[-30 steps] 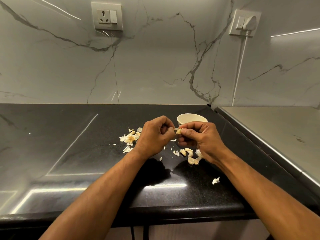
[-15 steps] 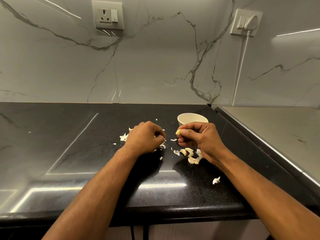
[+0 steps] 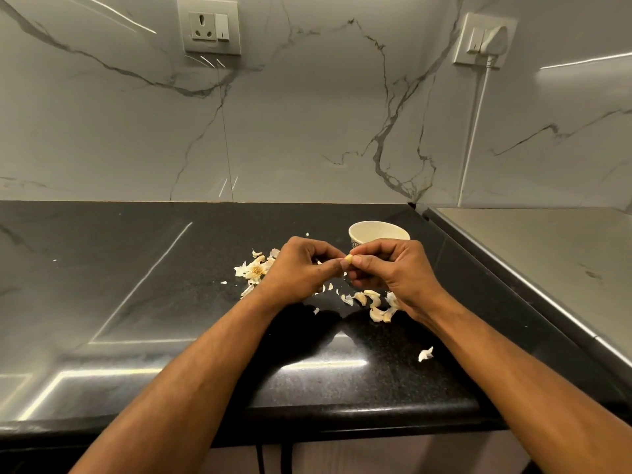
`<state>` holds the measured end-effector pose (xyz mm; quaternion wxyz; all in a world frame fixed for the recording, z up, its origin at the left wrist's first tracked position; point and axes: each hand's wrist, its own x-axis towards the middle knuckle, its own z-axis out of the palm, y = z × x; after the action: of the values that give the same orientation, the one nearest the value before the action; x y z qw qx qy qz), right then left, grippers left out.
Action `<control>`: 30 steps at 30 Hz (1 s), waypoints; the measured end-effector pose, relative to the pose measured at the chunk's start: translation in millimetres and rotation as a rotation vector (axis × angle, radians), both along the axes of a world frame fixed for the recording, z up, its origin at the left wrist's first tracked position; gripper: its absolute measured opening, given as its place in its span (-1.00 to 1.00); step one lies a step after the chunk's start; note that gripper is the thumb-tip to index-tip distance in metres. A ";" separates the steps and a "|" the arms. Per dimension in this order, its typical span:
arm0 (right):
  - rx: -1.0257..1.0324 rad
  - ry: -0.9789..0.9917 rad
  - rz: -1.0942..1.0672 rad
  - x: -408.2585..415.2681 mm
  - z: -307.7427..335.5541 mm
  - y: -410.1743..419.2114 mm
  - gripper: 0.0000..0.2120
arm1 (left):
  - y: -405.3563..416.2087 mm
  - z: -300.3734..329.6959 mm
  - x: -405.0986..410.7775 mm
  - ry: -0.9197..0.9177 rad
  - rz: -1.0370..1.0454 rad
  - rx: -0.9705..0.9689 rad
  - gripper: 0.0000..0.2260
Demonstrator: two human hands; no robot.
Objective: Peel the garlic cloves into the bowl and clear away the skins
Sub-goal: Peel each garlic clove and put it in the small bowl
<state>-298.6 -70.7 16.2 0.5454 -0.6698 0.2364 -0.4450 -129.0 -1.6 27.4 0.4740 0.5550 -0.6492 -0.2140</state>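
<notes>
Fingertips of both hands meet on one garlic clove (image 3: 348,258), held above the black counter (image 3: 143,302) just in front of the bowl (image 3: 367,232). On the right hand (image 3: 393,271), thumb and forefinger are curled in and pinch the clove from the right side; the other fingers are folded under the palm. On the left hand (image 3: 301,268), the fingers are curled too, with thumb and forefinger tips touching the clove's left end. So little of the clove shows between the fingertips that its long axis and the way its tip points cannot be told.

That bowl is a small cream one, upright, open mouth up, with a dark pattern on its outer wall, partly hidden by the right hand; what lies inside cannot be seen.

Skins (image 3: 254,268) lie in a loose heap on the counter just left of the left hand. More cloves (image 3: 374,304) lie on the counter beneath the right wrist, pointing various ways. One scrap (image 3: 425,354) lies apart, nearer the counter's front edge.

On the marble wall (image 3: 102,131) are a socket (image 3: 208,26) with a switch, and farther right a plug (image 3: 492,39) with a white cord (image 3: 473,131) running down. No writing or brand can be read anywhere.
</notes>
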 end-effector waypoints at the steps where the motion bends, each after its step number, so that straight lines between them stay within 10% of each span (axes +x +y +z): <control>1: -0.001 -0.003 0.001 -0.5 0.1 0.0 -0.94 | 0.3 0.1 -0.2 0.038 -0.009 0.012 -0.91; 13: -0.030 0.005 0.027 -0.7 0.8 1.7 -0.93 | 2.6 1.7 0.1 0.293 -0.041 0.106 -0.90; 30: -0.138 0.095 -0.020 -1.1 -0.3 3.5 -0.85 | 1.6 1.2 0.8 0.156 0.010 0.066 -0.89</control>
<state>-299.7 -67.2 16.0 0.4814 -0.7239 0.2374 -0.4334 -128.2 -0.1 28.6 0.5057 0.5553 -0.5999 -0.2757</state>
